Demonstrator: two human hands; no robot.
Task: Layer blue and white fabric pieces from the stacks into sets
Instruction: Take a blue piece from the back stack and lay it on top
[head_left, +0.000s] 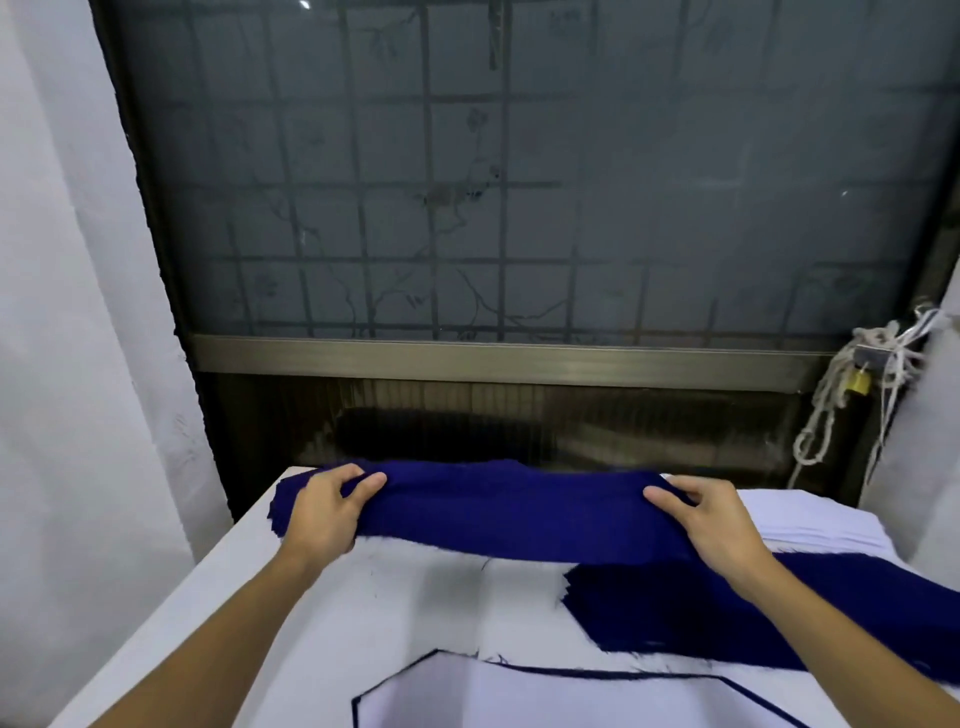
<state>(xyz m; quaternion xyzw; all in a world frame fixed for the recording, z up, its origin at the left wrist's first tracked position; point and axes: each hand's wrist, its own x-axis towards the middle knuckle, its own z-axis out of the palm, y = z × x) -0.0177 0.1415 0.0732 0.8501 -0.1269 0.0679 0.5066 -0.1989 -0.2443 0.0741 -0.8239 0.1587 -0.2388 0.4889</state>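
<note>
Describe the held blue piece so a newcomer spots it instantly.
Under the window, at the far edge of the white table, lies a long blue strip. Unlike the flat blue stack nearer right, it is gripped at its ends by the left hand and right hand.

White table (363, 613), blue fabric stack (519, 509) at far edge, second blue stack (701, 608) right, white stack (810, 525) behind it; white-on-blue set (571, 701) nearest
</note>
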